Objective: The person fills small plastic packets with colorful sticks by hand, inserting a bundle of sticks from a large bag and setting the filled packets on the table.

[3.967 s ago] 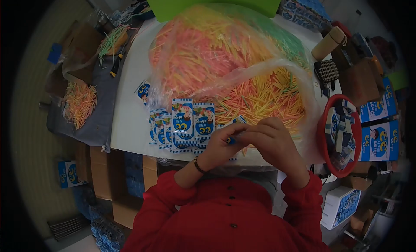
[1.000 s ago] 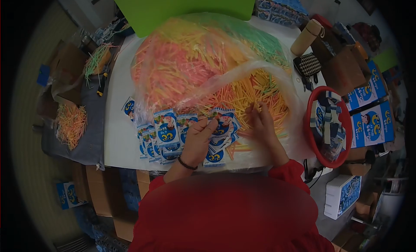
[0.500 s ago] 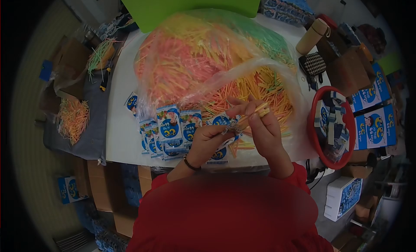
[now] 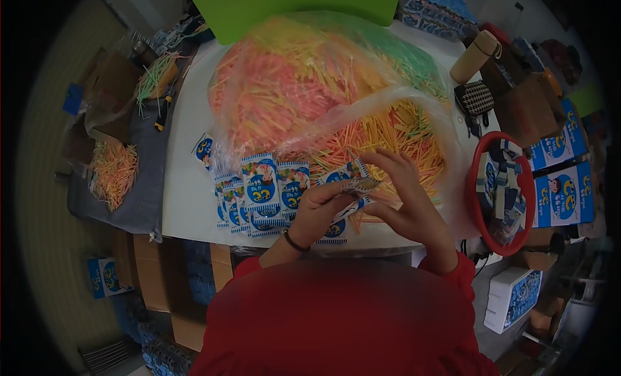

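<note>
My left hand (image 4: 317, 211) is closed on a small printed packet (image 4: 363, 185), gripping it in front of the large bag. Beside it, on the right, my right hand (image 4: 417, 208) is open, with thumb and fingers spread around the packet's end and nothing visible between them. Several blue-and-white packets (image 4: 261, 187) lie overlapping on the table to the left of my left hand, and others lie partly beneath both hands. Behind the hands, a big clear plastic bag (image 4: 294, 94) bulges with thin pink, yellow, orange and green sticks (image 4: 394, 133).
A red basket (image 4: 474, 211) of packets stands at the table's right edge. Behind it are a checked pouch (image 4: 475, 98) and a beige bottle (image 4: 475, 57). More sticks (image 4: 114, 172) lie on a grey surface at left. Printed boxes (image 4: 566, 193) stand at far right.
My right hand has let go of the yellowish sticks it pinched, and its fingers have spread. The sticks no longer show there. My left hand keeps its packet; the whole view has shifted slightly.
</note>
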Motion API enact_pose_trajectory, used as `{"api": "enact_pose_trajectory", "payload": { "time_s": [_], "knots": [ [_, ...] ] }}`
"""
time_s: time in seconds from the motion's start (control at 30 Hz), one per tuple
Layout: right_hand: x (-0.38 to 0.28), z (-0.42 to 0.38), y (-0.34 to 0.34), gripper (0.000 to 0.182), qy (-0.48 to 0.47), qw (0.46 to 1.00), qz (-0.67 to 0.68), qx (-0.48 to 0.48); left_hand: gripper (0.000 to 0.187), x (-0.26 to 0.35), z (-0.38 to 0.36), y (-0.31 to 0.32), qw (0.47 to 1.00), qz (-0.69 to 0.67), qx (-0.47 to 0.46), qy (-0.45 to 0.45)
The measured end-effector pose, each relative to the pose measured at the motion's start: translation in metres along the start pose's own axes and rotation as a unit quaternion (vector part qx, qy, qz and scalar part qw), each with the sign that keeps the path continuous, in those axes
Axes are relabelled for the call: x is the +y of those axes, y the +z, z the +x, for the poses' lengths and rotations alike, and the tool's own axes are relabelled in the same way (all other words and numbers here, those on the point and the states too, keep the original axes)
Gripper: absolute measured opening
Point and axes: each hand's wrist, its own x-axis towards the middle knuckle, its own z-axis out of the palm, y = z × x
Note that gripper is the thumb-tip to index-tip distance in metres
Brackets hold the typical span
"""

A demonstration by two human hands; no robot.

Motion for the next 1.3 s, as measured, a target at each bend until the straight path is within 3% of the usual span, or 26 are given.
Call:
{"api": "enact_pose_trajectory", "payload": {
  "time_s": [0.13,0.2,0.3,0.37,0.43,0.47,0.5,0.53,0.57,0.6,0.63,0.67,0.73,0.77,0.8,0.83,0.93,1.23,1.3],
  "knots": [
    [0.015,-0.010,-0.003,0.031,0.003,0.998,-0.043,0.044,0.041,0.008,0.000,0.007,0.998,-0.061,0.011,-0.025],
    [0.011,-0.014,-0.002,0.027,-0.004,0.998,-0.057,0.036,0.053,0.017,-0.004,0.015,0.994,0.047,0.029,0.098],
    [0.000,-0.019,-0.009,0.019,0.011,0.999,0.027,-0.031,0.060,0.026,-0.026,0.002,0.990,0.136,0.014,0.030],
    [0.004,-0.024,-0.013,0.014,0.111,0.984,0.137,0.031,0.057,0.042,-0.033,-0.002,0.988,0.049,0.144,0.021],
    [0.033,-0.030,-0.023,0.013,0.130,0.985,0.065,0.090,0.059,0.047,-0.034,-0.031,0.949,0.183,0.254,0.043],
    [0.051,-0.032,-0.027,0.012,0.140,0.980,-0.001,0.142,0.059,0.050,-0.033,-0.046,0.951,0.179,0.250,0.042],
    [0.065,-0.034,-0.030,0.011,0.167,0.975,-0.013,0.144,0.056,0.054,-0.030,-0.060,0.883,0.378,0.270,0.061],
    [0.075,-0.033,-0.032,0.011,0.167,0.975,-0.015,0.144,0.053,0.056,-0.028,-0.067,0.776,0.561,0.280,0.077],
    [0.083,-0.031,-0.034,0.014,0.114,0.984,-0.099,0.098,0.053,0.057,-0.025,-0.066,0.776,0.560,0.280,0.079],
    [0.087,-0.027,-0.034,0.017,0.060,0.980,-0.180,0.053,0.050,0.060,-0.022,-0.064,0.674,0.672,0.282,0.119],
    [0.088,-0.023,-0.029,0.017,0.060,0.980,-0.180,0.055,0.048,0.062,-0.020,-0.061,0.555,0.769,0.277,0.157],
    [0.087,-0.019,-0.021,0.022,0.047,0.972,-0.226,0.045,0.048,0.063,-0.017,-0.054,0.554,0.769,0.275,0.158],
    [0.095,-0.009,-0.006,0.028,0.036,0.960,-0.274,0.035,0.043,0.058,-0.011,-0.031,0.641,0.727,0.181,0.165],
    [0.111,-0.001,0.001,0.035,0.103,0.951,-0.288,0.054,0.043,0.053,-0.006,-0.020,0.642,0.726,0.183,0.166],
    [0.121,0.008,0.006,0.042,0.168,0.936,-0.301,0.073,0.040,0.045,0.001,-0.009,0.680,0.703,0.142,0.156],
    [0.123,0.018,0.009,0.042,0.165,0.936,-0.303,0.074,0.038,0.037,0.008,-0.001,0.715,0.677,0.100,0.145],
    [0.126,0.040,0.022,0.047,0.216,0.905,-0.359,0.069,0.037,0.010,0.027,0.007,0.722,0.678,0.082,0.117],
    [0.149,0.024,0.037,0.025,0.167,0.936,-0.304,0.059,0.031,0.003,0.040,-0.005,0.785,0.615,0.054,0.048],
    [0.144,0.016,0.032,0.016,0.210,0.963,-0.159,0.063,0.028,0.005,0.040,-0.009,0.799,0.590,0.079,0.089]
  ]
}}
